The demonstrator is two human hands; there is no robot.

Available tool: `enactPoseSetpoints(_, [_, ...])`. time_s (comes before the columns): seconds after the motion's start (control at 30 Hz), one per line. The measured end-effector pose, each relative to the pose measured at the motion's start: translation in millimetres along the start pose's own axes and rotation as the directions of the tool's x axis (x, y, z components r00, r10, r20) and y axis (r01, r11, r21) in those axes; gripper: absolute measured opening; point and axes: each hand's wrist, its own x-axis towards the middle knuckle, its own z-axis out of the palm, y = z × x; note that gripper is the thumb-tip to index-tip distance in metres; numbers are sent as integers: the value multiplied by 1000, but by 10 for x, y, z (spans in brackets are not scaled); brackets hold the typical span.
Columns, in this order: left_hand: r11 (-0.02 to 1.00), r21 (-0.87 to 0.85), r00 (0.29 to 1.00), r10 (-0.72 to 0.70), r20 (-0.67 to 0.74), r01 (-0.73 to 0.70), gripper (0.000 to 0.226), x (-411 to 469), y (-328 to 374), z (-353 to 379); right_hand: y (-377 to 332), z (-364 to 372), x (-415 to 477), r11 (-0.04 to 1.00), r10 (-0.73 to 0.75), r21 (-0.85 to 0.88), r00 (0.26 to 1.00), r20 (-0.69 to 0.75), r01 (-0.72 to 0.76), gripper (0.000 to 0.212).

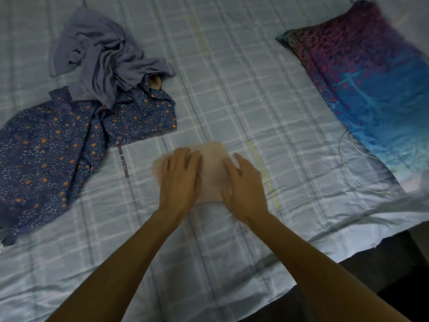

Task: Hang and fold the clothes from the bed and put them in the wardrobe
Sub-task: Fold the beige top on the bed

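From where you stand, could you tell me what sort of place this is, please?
Most likely a bedroom: a bed with a checked sheet, a colourful pillow, and a floral shirt lying on it.

Pink cloth (212,159) folded flat, ctr; grey top (104,63) crumpled atop floral shirt (58,147), L.

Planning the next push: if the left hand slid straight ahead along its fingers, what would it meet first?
The left hand rests on the folded pink cloth; beyond its edge, seemingly only bare bedsheet. The floral shirt lies just left of that line.
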Motion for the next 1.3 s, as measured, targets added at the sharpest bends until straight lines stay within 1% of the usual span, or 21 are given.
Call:
enactPoseSetpoints(0.03, [1000,-6,999,-11,53,11,48,-20,-8,95,13,126,4,995,-93,-26,993,72,95,69])
enactPoseSetpoints(0.07, [1000,11,991,-30,128,29,54,-70,-35,205,29,254,7,986,-153,-39,976,157,161,73])
enactPoseSetpoints(0.1, [998,52,981,-36,191,27,60,-138,-86,314,60,362,27,981,-166,-59,959,232,184,79])
enactPoseSetpoints(0.13, [995,95,971,-12,238,-11,67,-206,-155,417,113,447,63,980,-145,-84,942,304,178,87])
enactPoseSetpoints(0.2, [987,120,946,69,316,-112,84,-283,-274,564,252,577,172,979,-76,-139,893,444,152,101])
enactPoseSetpoints(0.23, [981,123,935,98,340,-148,99,-273,-305,607,323,622,223,974,-72,-158,881,467,164,106])
enactPoseSetpoints(0.3, [977,152,920,83,384,-151,126,-147,-331,735,444,732,337,968,-90,-167,880,467,187,112])
enactPoseSetpoints(0.33, [979,164,919,51,390,-124,132,-79,-322,794,486,797,385,970,-99,-153,886,454,187,114])
enactPoseSetpoints(0.37, [982,168,923,19,385,-90,134,-22,-316,856,521,851,429,973,-102,-142,893,438,180,116])
enactPoseSetpoints(0.43, [987,148,937,1,350,-56,125,58,-342,972,572,920,510,970,-131,-137,902,412,203,118])
enactPoseSetpoints(0.5, [991,116,953,31,302,-69,108,81,-399,1043,619,944,590,939,-273,-108,898,345,327,111])
enactPoseSetpoints(0.57, [992,94,968,59,243,-84,89,63,-446,1078,652,948,627,880,-442,-48,854,275,472,96])
enactPoseSetpoints(0.63, [994,82,982,62,178,-78,82,68,-463,1072,631,936,693,840,-521,15,798,301,543,90])
enactPoseSetpoints(0.67, [994,80,985,60,159,-73,81,88,-463,1059,605,932,731,839,-524,36,789,320,543,91])
enactPoseSetpoints(0.7, [995,75,986,55,157,-68,80,118,-458,1041,568,917,764,848,-513,50,795,324,527,94])
enactPoseSetpoints(0.83, [1000,-19,985,-3,170,6,78,284,-427,854,388,718,909,902,-429,76,858,284,426,93])
enactPoseSetpoints(0.93, [998,-33,990,-45,132,49,73,338,-373,439,163,468,980,897,-441,117,860,256,426,86])
enactPoseSetpoints(1.03, [997,40,997,-61,37,59,78,171,-329,-184,-242,145,937,859,-512,76,839,183,507,80])
enactPoseSetpoints(1.13, [989,109,993,-97,-64,103,84,-187,-334,-874,-847,-249,768,817,-576,44,811,101,574,74])
enactPoseSetpoints(1.23, [971,173,977,-134,-167,163,83,-675,-336,-1641,-1540,-669,506,755,-656,48,754,31,654,73])
enactPoseSetpoints(1.3, [952,223,958,-154,-243,210,81,-1079,-335,-2213,-2062,-957,298,688,-723,49,690,-35,724,70])
